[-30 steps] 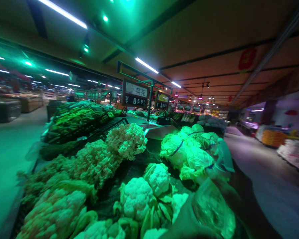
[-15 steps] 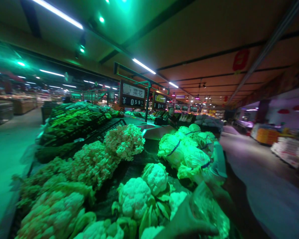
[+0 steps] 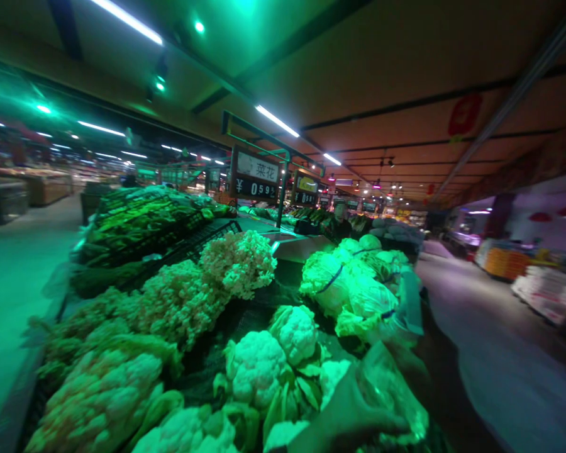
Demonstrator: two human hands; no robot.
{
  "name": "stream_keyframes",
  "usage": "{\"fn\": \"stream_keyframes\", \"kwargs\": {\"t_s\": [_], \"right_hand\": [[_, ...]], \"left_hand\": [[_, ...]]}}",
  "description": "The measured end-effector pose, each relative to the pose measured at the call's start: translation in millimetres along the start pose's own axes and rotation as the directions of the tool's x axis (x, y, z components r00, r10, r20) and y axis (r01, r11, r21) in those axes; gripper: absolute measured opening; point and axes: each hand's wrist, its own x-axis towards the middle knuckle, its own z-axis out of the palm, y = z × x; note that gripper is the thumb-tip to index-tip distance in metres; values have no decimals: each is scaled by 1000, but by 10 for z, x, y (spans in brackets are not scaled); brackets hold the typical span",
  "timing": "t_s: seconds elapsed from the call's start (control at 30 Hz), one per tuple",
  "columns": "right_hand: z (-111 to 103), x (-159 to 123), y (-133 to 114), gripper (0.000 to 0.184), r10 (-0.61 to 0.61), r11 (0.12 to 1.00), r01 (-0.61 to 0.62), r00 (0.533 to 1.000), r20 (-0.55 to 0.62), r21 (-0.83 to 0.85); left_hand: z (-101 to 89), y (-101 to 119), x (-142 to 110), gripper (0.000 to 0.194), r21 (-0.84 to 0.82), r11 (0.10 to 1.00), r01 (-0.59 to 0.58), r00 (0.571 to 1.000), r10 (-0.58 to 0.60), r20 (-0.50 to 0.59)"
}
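Observation:
At the lower right, my left hand [image 3: 351,409] reaches in from the bottom edge, closed on a crumpled, see-through plastic bag [image 3: 391,387]. What the bag holds, if anything, I cannot make out. My right hand [image 3: 408,363], dark and blurred, is at the bag's upper right side and seems to grip it; its fingertips are unclear. Just left of the hands lie white cauliflowers [image 3: 257,368] with green leaves. Beyond the bag is a pile of wrapped cabbages [image 3: 358,292] bound with blue bands.
Loose-headed cauliflowers [image 3: 179,302] fill the stand's left side, with green vegetables [image 3: 141,223] behind. A price sign [image 3: 256,173] hangs on a post. A person [image 3: 340,217] is farther back. Aisles run along the left [image 3: 23,270] and right [image 3: 490,340].
The view has shifted slightly. Both hands remain at the plastic bag, with the right hand a little farther left. A person beyond the cabbages shows more clearly now.

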Motion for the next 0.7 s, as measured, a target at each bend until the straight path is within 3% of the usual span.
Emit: {"fn": "stream_keyframes", "kwargs": {"t_s": [0.23, 0.5, 0.7], "right_hand": [[-29, -13, 8, 66, 14, 998, -14, 1000, -3, -61], [-46, 36, -78, 56, 3, 1000, -3, 1000, 5, 2], [-35, -14, -20, 56, 3, 999, -3, 1000, -5, -44]], "left_hand": [[1, -37, 32, 32, 0, 1000, -5, 1000, 5, 0], [6, 46, -24, 32, -3, 1000, -13, 1000, 13, 12], [9, 117, -88, 33, -17, 1000, -13, 1000, 13, 15]]}}
